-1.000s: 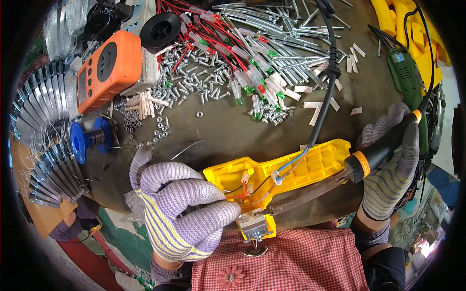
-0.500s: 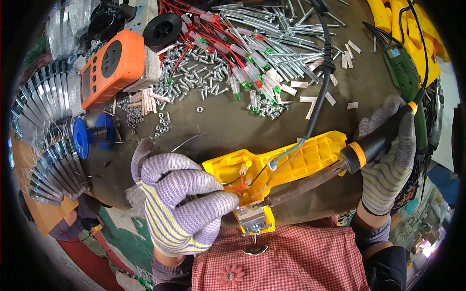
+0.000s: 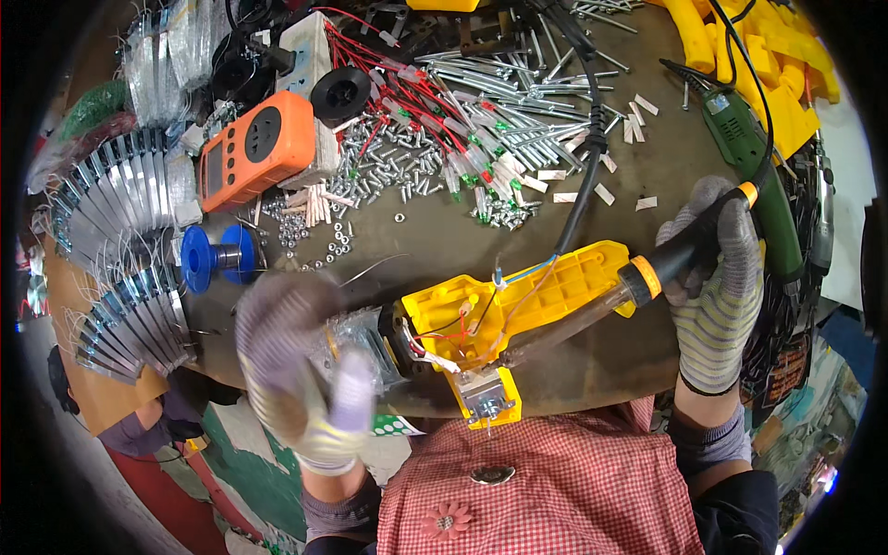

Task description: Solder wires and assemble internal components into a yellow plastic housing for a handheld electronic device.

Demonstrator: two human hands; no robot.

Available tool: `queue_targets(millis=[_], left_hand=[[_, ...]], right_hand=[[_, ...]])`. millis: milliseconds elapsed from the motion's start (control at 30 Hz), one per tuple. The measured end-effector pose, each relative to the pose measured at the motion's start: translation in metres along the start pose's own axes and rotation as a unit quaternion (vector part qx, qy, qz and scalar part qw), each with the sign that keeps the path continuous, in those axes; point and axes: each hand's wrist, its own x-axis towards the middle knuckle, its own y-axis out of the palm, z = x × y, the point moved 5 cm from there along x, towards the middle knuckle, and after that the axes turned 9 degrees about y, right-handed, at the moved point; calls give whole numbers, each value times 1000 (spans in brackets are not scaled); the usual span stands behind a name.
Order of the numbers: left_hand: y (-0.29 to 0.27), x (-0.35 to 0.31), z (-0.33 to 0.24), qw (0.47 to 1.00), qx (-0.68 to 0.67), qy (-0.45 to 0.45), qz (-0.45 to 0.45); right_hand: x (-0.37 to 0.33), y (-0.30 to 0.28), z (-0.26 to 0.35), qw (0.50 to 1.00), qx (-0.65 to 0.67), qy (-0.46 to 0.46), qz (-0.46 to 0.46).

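My right hand [image 3: 719, 319], in a striped knit glove, is wrapped round the black handle of a soldering iron [image 3: 578, 322]. The iron slants down to the left, its tip close to the metal part [image 3: 481, 393] on a yellow plastic tool housing [image 3: 597, 273]. Red, white, blue and brown wires run inside this half-shell, and a thick black cord [image 3: 585, 199] leads off from it. My gloved left hand [image 3: 310, 384] is smeared by motion left of the housing, apart from it; its fingers cannot be read. Between them lies a clear plastic wrapping [image 3: 361, 344] beside a black collar [image 3: 398, 340].
A blue spool of solder wire [image 3: 197, 259] stands near an orange meter [image 3: 289, 139] and a black spool [image 3: 339, 95]. Loose screws [image 3: 393, 162], long bolts [image 3: 499, 88] and red-wired lamps cover the back. Metal strips [image 3: 120, 194] fan out left; a green power tool [image 3: 754, 157] lies right.
My left hand has let go at the housing's wires and moved left, uncovering the white wire and black collar. The view has shifted a little; my right hand still holds the iron.
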Motion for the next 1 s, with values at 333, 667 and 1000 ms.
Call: queue_targets(millis=[333, 667, 1000], left_hand=[[-12, 2, -16, 986, 113, 110, 56], [12, -10, -26, 971, 75, 90, 210], [19, -7, -25, 957, 97, 101, 254]], right_hand=[[-2, -1, 3, 998, 58, 27, 4], [0, 0, 3, 1000, 6, 13, -27], [0, 2, 3, 998, -46, 21, -39]])
